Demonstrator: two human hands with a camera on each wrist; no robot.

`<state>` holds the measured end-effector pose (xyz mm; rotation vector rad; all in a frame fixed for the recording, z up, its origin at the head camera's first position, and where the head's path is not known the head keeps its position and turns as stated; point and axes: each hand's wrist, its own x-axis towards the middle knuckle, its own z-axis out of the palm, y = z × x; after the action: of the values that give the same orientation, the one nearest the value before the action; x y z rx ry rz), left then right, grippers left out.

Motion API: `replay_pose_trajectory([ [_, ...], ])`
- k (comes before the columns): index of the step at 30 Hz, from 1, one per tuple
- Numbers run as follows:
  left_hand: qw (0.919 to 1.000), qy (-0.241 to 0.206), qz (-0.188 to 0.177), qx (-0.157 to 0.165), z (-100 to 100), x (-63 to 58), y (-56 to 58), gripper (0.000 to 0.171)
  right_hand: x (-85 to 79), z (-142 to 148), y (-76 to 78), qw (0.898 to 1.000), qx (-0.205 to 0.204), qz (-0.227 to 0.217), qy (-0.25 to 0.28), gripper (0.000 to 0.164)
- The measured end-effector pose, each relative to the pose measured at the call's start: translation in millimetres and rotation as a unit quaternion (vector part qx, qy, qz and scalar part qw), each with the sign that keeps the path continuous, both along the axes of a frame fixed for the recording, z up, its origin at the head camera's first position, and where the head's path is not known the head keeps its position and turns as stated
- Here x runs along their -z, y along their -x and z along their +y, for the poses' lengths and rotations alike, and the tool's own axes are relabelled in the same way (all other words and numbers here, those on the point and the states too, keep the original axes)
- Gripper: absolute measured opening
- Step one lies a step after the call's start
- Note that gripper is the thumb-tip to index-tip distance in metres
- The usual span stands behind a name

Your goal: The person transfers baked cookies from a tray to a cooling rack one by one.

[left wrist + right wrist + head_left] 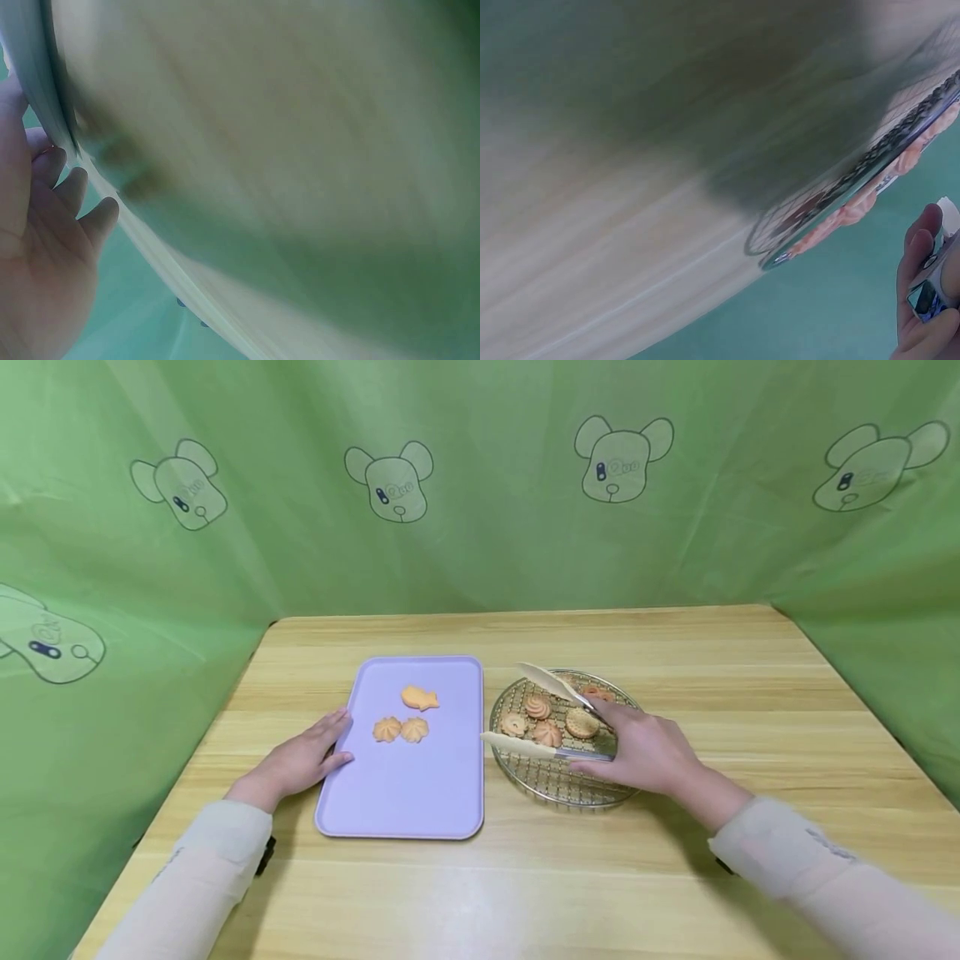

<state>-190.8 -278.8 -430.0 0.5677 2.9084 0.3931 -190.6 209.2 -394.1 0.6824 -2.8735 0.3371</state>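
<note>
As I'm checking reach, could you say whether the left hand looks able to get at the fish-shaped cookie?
Probably yes: the left hand is at the edge of the purple tray, and nothing visible stands between it and the fish-shaped cookie.

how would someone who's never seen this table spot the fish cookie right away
On the wooden table, find the purple tray at the left hand. Three cookies lie on it; the fish cookie is the one nearest the tray's far edge. Its smooth body and tail set it apart from the two round, ridged cookies side by side just below it in the head view.
</note>
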Motion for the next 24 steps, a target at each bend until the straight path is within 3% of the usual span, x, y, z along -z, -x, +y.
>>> replay_pose_trajectory([
  [14, 1.0000, 0.001, -0.002, 0.001, 1, 0.0, 0.0, 0.067, 2.1, -28, 7.1, 0.999, -0.033, 0.017, 0.005, 0.103],
  [24, 1.0000, 0.002, 0.003, 0.004, 0, 1.7, 1.5, 0.067, -5.8, -55, 12.8, 0.998, -0.048, -0.032, -0.015, 0.100],
])
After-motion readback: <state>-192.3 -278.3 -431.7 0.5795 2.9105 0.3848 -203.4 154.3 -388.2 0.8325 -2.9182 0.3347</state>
